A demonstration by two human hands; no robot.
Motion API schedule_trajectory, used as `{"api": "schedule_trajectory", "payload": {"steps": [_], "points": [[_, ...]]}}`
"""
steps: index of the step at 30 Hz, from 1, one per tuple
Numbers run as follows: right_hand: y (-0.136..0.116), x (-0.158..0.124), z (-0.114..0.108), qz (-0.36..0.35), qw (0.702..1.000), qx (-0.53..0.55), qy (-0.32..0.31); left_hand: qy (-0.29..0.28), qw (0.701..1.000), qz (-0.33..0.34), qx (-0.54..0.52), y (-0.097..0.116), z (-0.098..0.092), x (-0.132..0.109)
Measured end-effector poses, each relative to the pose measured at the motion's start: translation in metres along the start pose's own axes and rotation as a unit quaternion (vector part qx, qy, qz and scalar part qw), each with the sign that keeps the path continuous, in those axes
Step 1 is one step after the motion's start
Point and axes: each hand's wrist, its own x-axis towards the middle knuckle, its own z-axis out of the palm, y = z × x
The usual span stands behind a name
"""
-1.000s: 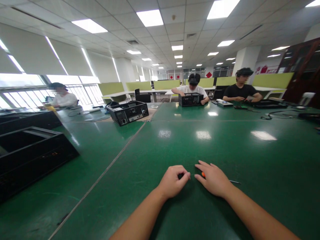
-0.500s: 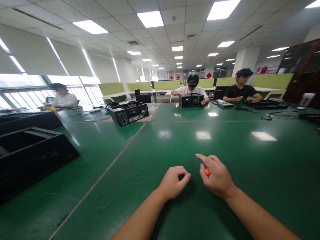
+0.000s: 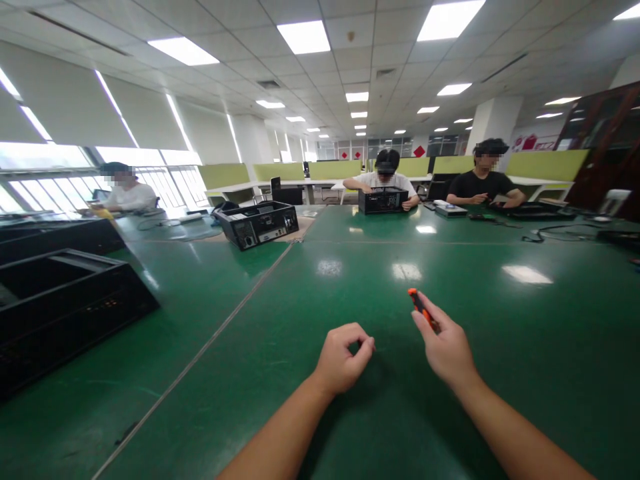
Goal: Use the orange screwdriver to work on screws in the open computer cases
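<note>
My right hand (image 3: 447, 345) is raised a little above the green table (image 3: 500, 320) and grips a screwdriver (image 3: 419, 304) with an orange and black handle; the handle end sticks out past my fingers, and the shaft is hidden in my palm. My left hand (image 3: 343, 359) rests on the table just to the left, thumb and forefinger pinched together on something too small to make out.
An open black computer case (image 3: 60, 300) lies at the left edge. Another case (image 3: 257, 225) sits further back left. Across the table two people sit, one with a black case (image 3: 383, 199). A third person sits far left. Cables (image 3: 550, 230) lie at the right.
My right hand picked the screwdriver up off the table and lifted it, turning the handle upward. My left hand stayed in its pinch and barely moved.
</note>
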Motion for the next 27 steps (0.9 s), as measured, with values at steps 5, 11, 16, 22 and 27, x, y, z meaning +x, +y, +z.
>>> {"api": "schedule_trajectory", "payload": {"steps": [5,11,16,22,27], "points": [[0.007,-0.001,0.009,-0.019,0.996,0.009,-0.084,-0.007,1.000,-0.001,0.001,-0.001,0.001,0.000],[0.003,-0.006,0.009,-0.030,0.985,-0.027,-0.167,-0.018,1.000,-0.001,0.004,-0.002,0.002,0.000],[0.000,-0.005,0.006,-0.034,0.983,-0.046,-0.173,-0.023,1.000,0.000,0.004,-0.002,0.003,-0.001],[-0.001,-0.007,0.007,-0.043,0.980,-0.050,-0.188,-0.022,1.000,0.000,0.010,-0.003,0.004,0.000],[-0.003,-0.010,0.007,-0.066,0.969,-0.056,-0.232,-0.026,1.000,0.000,0.011,-0.003,0.004,0.000]]}}
